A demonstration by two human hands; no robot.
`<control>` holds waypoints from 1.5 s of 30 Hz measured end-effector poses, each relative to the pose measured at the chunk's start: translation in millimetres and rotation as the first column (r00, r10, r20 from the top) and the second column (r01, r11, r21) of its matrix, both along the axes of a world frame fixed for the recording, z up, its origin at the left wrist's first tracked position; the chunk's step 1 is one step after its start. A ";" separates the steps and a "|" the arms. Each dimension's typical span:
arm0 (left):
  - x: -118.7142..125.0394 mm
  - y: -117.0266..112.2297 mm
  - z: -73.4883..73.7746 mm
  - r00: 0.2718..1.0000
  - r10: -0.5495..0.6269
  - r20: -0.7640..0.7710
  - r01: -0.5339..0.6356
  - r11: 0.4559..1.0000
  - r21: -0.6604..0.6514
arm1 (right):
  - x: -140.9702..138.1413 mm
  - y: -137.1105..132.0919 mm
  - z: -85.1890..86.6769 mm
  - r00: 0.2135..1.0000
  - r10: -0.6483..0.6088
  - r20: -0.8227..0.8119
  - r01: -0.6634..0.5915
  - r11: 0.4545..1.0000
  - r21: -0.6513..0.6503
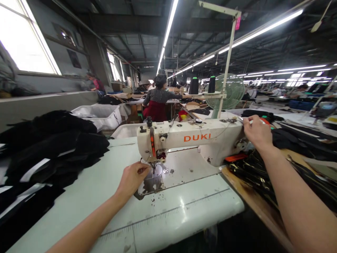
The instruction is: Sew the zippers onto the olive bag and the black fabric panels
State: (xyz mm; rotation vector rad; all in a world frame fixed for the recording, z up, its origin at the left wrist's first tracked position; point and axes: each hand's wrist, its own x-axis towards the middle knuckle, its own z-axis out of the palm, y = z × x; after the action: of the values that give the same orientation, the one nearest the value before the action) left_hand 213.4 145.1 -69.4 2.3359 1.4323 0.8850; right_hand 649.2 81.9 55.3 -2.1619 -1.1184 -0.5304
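A white sewing machine (179,135) marked DUKI stands on a pale green table (184,211). My left hand (134,177) is beside the needle area (154,168), just left of the presser foot. Its thumb and fingers are pinched together; whatever is between them is too small to make out. At the machine's right end, my right hand (258,133) curls its fingers over the handwheel (265,121), of which an orange-red part shows behind the knuckles. The round metal plate (157,171) under the needle has no cloth on it.
Black cloth pieces (52,147) are heaped at left; black strips with metal parts (252,175) lie at right. A thread stand (228,63) with black cones (194,86) rises behind the machine, near a fan (229,91). A white bin (98,114) and a person (158,102) are farther back.
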 end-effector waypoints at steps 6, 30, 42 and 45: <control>1.8 0.3 -14.8 1.000 -0.020 -0.016 0.024 0.968 0.250 | -75.9 -32.4 -6.6 0.970 -0.153 0.188 0.085 0.940 0.330; -2.1 2.6 -17.8 0.942 0.055 -0.330 0.199 0.701 0.684 | -227.2 73.1 -139.4 0.757 0.608 -0.238 -0.639 0.614 -0.464; -1.3 5.6 -19.4 0.958 -0.008 -0.287 0.207 0.712 0.671 | -234.0 79.0 -139.0 0.475 0.680 -0.559 -0.848 0.522 -0.086; -0.3 7.0 -20.3 0.961 -0.015 -0.278 0.205 0.713 0.670 | -238.5 79.9 -142.5 0.348 0.686 -0.639 -0.879 0.476 0.032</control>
State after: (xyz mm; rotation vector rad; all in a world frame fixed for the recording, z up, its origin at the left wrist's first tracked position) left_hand 213.1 152.1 -89.6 3.1536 1.1313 1.3054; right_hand 410.7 161.9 -87.2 -1.4689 -1.7581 0.7974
